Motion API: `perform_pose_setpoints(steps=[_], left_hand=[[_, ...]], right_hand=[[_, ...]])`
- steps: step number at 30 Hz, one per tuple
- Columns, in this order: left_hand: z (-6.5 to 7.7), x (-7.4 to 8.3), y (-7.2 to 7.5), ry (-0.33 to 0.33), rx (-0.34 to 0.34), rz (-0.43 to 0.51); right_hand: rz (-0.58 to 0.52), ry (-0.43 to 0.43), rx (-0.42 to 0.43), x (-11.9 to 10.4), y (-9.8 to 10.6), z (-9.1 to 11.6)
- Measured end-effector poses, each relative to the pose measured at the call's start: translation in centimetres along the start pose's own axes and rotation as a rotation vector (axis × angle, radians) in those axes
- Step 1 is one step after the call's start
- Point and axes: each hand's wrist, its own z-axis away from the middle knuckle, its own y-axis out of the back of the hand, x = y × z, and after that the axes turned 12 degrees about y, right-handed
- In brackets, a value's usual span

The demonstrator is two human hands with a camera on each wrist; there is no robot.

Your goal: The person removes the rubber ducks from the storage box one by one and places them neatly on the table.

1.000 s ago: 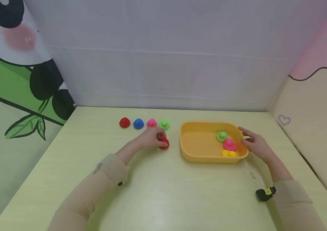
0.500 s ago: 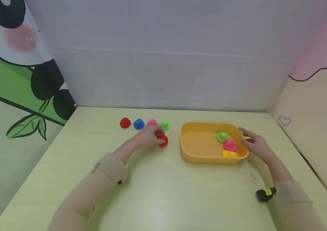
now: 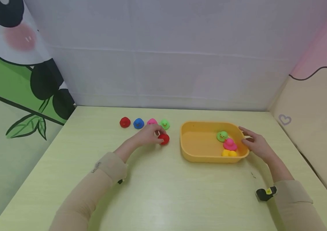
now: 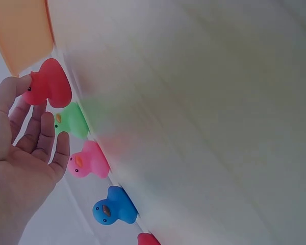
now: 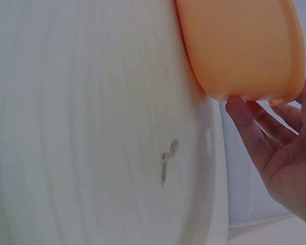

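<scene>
We're set up toward the far edge of the worktop [image 3: 180,199]. The tub [image 3: 202,159] sits right of the middle, long side along the far edge, well off the right edge.

The right hand [image 3: 257,146] braces the tub's right end: fingers apart, thumb on the end wall. Light pressure only, or we'd probably shove the tub left.

The left hand [image 3: 149,134] has thumb and finger clamped on the red duck [image 3: 164,138], between the far-edge row and the tub's left end. Thumb is by the beak; the opposing contact is partly hidden. Other fingers curl loosely, off the duck. Can't tell if its base touches the worktop. Pinch looks off-centre, so it may twist; we'd grip further round the body, gently.

Row near the far edge, left to right: second red duck [image 3: 124,122], blue duck [image 3: 138,123], pink duck [image 3: 151,121], green duck [image 3: 165,124]. We'd watch knuckle clearance at the pink one.

In the tub, right end: another green duck [image 3: 222,136], another pink duck [image 3: 229,145], something yellow [image 3: 228,153].

Dark mark [image 5: 168,163] toward the worktop's right edge: ignore.
</scene>
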Motion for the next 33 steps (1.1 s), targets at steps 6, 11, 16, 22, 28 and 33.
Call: perform_pose_setpoints(steps=[6,11,16,22,28,33], left_hand=[[-0.2,-0.1,-0.2,0.018,-0.016,-0.004],[-0.2,0.0,-0.3,0.024,-0.033,0.008],[-0.2,0.0,-0.4,0.017,-0.031,0.004],[-0.2,-0.1,-0.2,-0.006,-0.024,-0.006],[0.1,-0.1,0.3,-0.020,-0.004,0.015],[0.7,0.6,1.0,-0.036,0.032,0.031]], right_hand=[[0.008,-0.006,-0.003,0.0,0.0,-0.1],[0.007,0.002,-0.002,-0.2,-0.1,-0.1],[0.000,0.005,-0.001,-0.3,-0.1,0.0],[0.001,-0.005,-0.005,-0.1,0.0,-0.1],[-0.018,-0.008,-0.007,0.0,-0.1,-0.2],[-0.006,-0.012,-0.009,-0.1,-0.1,0.0]])
